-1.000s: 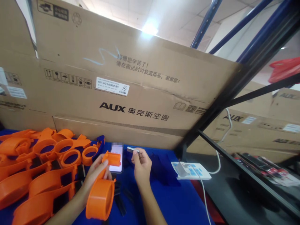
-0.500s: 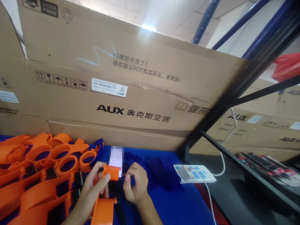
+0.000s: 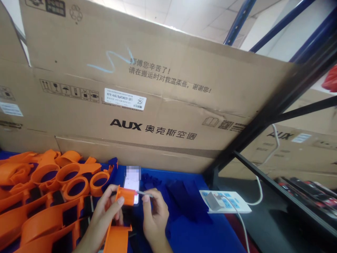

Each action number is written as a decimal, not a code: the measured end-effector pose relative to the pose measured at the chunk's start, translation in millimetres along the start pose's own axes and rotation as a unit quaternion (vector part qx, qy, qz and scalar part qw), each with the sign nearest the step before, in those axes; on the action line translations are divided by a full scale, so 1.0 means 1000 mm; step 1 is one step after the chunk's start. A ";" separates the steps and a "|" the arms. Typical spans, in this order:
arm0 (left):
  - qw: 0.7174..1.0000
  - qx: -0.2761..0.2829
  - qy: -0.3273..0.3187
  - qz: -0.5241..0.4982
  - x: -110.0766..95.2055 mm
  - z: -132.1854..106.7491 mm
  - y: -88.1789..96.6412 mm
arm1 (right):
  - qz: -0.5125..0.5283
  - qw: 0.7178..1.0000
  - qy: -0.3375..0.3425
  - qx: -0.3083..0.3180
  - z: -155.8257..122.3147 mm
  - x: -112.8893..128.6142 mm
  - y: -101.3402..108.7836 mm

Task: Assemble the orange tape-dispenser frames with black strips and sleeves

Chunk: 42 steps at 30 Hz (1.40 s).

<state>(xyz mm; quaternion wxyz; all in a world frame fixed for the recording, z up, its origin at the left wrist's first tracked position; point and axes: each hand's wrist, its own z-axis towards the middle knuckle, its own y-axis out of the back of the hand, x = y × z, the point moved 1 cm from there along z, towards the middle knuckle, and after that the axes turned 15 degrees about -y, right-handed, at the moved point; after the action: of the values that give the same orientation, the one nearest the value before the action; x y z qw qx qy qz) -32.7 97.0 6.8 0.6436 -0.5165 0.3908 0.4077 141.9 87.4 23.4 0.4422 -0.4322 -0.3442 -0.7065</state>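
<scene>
Your left hand (image 3: pixel 106 211) grips an orange part (image 3: pixel 126 197) above the blue tabletop (image 3: pixel 207 233), the thumb pressed against its short upper section. Your right hand (image 3: pixel 157 218) pinches a thin grey tool (image 3: pixel 144 193) between thumb and fingers, its tip at that section's right-hand end; contact cannot be confirmed. In my judgement, work on this part is under way and not complete. More orange pieces (image 3: pixel 43 228) lie grouped to your left; whether they are finished or waiting cannot be determined, so the remaining count stays unestablished.
</scene>
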 end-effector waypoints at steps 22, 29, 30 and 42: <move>0.997 -0.024 0.008 -0.067 0.002 0.005 -0.010 | 0.130 0.971 -0.184 0.076 0.006 0.008 0.001; 0.999 -0.027 -0.012 -0.043 -0.009 -0.003 -0.015 | 0.149 0.959 -0.214 0.107 0.008 0.007 0.004; 0.999 -0.026 -0.012 -0.040 -0.011 -0.004 -0.015 | 0.150 0.957 -0.221 0.112 0.009 0.007 0.004; 0.999 -0.002 -0.033 -0.040 -0.010 -0.005 -0.013 | 0.116 0.950 -0.256 0.134 0.007 0.013 0.003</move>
<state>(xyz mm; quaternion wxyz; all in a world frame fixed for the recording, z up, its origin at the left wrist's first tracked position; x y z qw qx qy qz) -24.7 89.6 19.3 0.6709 -0.5193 0.3478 0.3990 143.3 88.0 38.3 0.4721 -0.5722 -0.4851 -0.4630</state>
